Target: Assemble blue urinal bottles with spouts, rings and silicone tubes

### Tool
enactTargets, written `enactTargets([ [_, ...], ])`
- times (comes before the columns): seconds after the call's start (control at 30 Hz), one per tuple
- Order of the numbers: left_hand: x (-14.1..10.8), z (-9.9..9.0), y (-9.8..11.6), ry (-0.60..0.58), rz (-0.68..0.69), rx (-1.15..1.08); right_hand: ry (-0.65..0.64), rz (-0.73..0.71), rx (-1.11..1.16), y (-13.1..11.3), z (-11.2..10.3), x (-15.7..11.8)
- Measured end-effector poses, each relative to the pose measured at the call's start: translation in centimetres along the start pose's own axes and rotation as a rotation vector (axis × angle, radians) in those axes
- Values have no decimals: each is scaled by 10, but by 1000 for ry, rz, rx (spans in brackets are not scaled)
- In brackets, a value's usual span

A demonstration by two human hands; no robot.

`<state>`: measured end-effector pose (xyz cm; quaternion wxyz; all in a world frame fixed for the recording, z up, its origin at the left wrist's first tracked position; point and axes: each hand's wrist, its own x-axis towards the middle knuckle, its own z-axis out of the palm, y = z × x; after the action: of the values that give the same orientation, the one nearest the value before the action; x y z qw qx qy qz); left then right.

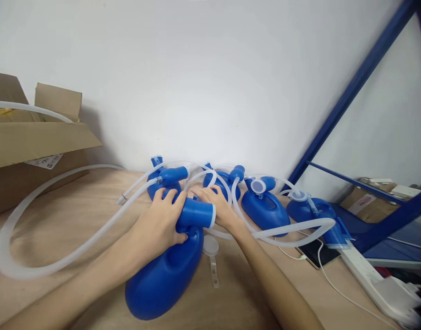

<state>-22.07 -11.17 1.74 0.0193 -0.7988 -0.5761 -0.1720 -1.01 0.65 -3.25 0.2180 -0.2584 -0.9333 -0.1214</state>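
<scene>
A blue plastic urinal bottle (165, 279) lies tilted on the table in front of me, its wide spout with a pale rim turned to the right. My left hand (165, 215) is closed round the bottle's neck, thumb on the near side and fingers over the top. Behind the spout, my right hand (215, 204) curls its fingers against the far side of the neck, partly hidden by it. A translucent round cap (210, 246) with a holed strap lies on the table just right of the bottle.
Several more blue bottles with hoses stand along the wall, one of them here (267, 211). A long clear hose (21, 270) loops across the left. An open cardboard box (38, 183) stands far left. A phone (318, 254), power strip (364, 275) and blue frame (351, 101) are right.
</scene>
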Motion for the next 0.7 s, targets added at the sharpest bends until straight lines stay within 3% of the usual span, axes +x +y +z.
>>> enactTargets([
  [0.27,9,-13,-12,-163,77,-79,60,-20,121,12,7,-5],
  [0.4,7,-6,-12,-304,73,-171,35,-72,76,16,4,-4],
  [0.7,12,14,0,-300,58,-122,127,13,50,23,29,-8],
])
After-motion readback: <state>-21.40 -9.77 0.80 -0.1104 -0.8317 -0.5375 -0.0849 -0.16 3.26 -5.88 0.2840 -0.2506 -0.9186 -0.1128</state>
